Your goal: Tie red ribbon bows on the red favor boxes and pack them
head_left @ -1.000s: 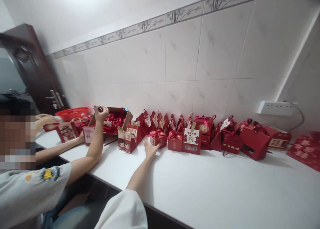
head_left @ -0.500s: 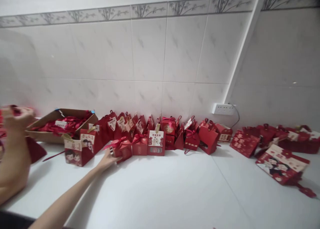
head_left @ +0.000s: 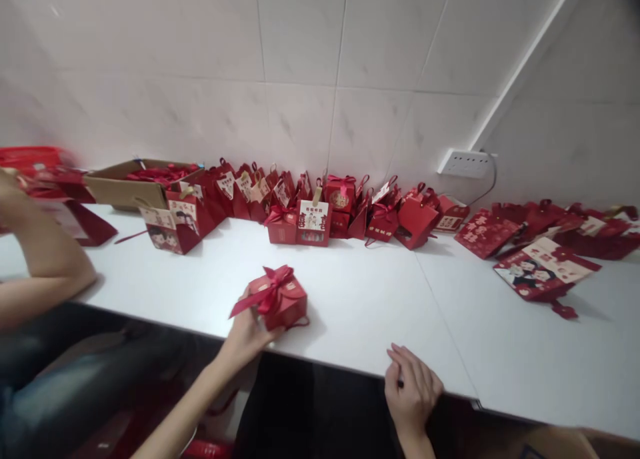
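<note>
My left hand (head_left: 246,337) grips a small red gift box (head_left: 293,303) from its left and near sides, close to the table's front edge. A dark red ribbon bow (head_left: 270,293) is tied on top of the box, and a thin cord loop shows at its right side. My right hand (head_left: 414,384) rests on the table edge further right, fingers loosely curled together, with nothing visible in them. Behind the held box stand another ribboned red box (head_left: 281,225) and a box with a white printed front (head_left: 313,222).
Red gift boxes line the wall on the white table (head_left: 360,299). A cardboard box (head_left: 123,187) of red ribbons and a co-worker's arm (head_left: 45,265) are at left. A power strip (head_left: 465,163) is on the wall; a printed box (head_left: 545,272) lies tilted at right.
My left hand has brought the ribboned gift box from the back row to the front edge. My right hand has come into view. The camera has tilted down.
</note>
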Tool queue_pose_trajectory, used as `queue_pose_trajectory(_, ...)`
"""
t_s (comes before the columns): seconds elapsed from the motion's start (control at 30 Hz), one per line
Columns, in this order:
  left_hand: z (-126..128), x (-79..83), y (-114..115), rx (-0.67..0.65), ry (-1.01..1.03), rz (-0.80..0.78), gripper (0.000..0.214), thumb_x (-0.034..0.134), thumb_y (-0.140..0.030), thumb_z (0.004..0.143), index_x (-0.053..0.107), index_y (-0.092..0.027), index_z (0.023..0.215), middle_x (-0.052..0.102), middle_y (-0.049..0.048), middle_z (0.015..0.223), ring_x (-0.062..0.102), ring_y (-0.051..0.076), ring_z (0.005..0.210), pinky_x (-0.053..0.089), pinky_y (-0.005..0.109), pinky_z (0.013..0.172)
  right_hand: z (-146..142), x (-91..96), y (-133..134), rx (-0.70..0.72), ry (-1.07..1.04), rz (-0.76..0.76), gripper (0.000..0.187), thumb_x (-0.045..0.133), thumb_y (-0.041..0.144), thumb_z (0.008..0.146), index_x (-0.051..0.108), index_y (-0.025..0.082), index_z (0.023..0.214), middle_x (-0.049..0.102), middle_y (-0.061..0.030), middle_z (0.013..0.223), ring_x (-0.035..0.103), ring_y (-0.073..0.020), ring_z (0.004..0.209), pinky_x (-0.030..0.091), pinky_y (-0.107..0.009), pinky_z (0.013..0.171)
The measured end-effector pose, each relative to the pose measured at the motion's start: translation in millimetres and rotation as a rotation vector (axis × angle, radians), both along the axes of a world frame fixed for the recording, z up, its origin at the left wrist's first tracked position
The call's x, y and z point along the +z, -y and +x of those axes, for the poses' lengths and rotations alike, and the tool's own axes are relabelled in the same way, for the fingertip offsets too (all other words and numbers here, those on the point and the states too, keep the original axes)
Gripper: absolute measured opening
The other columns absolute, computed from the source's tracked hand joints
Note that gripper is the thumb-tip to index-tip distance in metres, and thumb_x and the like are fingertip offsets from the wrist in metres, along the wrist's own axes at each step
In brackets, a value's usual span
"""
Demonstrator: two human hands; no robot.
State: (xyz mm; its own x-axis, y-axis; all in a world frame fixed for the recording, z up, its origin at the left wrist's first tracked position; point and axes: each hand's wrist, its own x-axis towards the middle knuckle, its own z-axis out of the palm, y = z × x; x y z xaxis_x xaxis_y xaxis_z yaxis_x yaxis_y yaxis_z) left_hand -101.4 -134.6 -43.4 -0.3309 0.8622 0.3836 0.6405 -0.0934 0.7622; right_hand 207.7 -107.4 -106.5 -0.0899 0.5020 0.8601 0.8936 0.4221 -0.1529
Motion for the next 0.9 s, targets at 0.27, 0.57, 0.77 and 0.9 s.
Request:
queue_pose_trajectory(0.27,127.2,-17.1,42.9,-0.195,-0.083,-0.233,0.078,0.069,-0.032,0.064,0.038,-0.013,0.133,0.049,0.0192,0.128,0.043,0.036,0.123,0.036,0.056,0.100,-2.8,27.3,25.8,0.241,-0.359,-0.764,0.043,0.042,0.043,0.088,0.053,0.016,0.119,0.057,-0.0135,0.124,0.049,-0.0287,0.120,0.035,-0.047,0.098)
queue_pose_trajectory(0.57,54.0,22.8,-24.1,-0.198,0.246,0.046,0.018,0.048,-0.029,0.083,0.053,-0.018,0.070,0.056,0.0003,0.069,0.055,0.014,0.068,0.045,0.026,0.065,-26.1,68.1,-36.1,0.515,-0.612,-1.062,0.048,0.048,0.050,0.084,0.049,0.021,0.123,0.055,-0.0097,0.126,0.049,-0.0264,0.120,0.039,-0.041,0.100)
queue_pose_trajectory(0.77,37.0,23.5,-139.4,-0.439,0.544,0.022,0.032,0.056,-0.041,0.074,0.060,-0.018,0.098,0.062,0.0078,0.107,0.054,0.024,0.105,0.039,0.037,0.094,-45.6,83.9,-127.7,0.690,-0.404,-1.094,0.027,0.059,0.032,0.077,0.066,0.022,0.101,0.066,-0.0074,0.103,0.060,-0.0272,0.098,0.045,-0.040,0.088)
queue_pose_trajectory(0.9,38.8,11.1,-174.3,-0.522,0.606,0.044,0.048,0.046,-0.052,0.077,0.056,-0.016,0.106,0.060,0.0113,0.114,0.054,0.027,0.107,0.039,0.041,0.095,-62.3,82.0,-170.0,0.639,-0.470,-0.972,0.018,0.056,0.029,0.073,0.065,0.020,0.086,0.066,-0.0073,0.096,0.060,-0.0255,0.094,0.045,-0.040,0.085)
